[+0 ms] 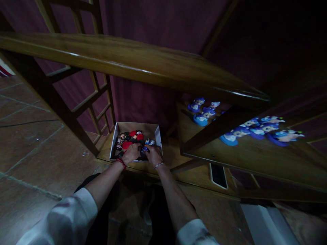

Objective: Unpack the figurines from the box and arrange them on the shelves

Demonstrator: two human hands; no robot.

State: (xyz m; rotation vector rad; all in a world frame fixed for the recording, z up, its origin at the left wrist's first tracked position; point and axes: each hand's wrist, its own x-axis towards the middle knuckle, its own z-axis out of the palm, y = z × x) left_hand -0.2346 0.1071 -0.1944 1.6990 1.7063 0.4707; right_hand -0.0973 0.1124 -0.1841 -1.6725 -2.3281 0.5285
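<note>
A shallow cardboard box (pixel 155 131) sits on the lowest wooden shelf, holding several small figurines in red, black and blue (pixel 133 136). Both my hands reach into its near side. My left hand (pixel 131 152) is curled over the red and black figurines. My right hand (pixel 153 154) is closed on a small blue figurine (pixel 145 148) at the box's front. A red bead bracelet is on my left wrist and a thin silver one on my right.
Several blue figurines (pixel 203 117) stand in rows on the shelf (pixel 255 156) to the right. A dark phone (pixel 218 176) lies on the lower ledge. A thick wooden rail (pixel 127 61) crosses overhead. Tiled floor (pixel 30 136) is at the left.
</note>
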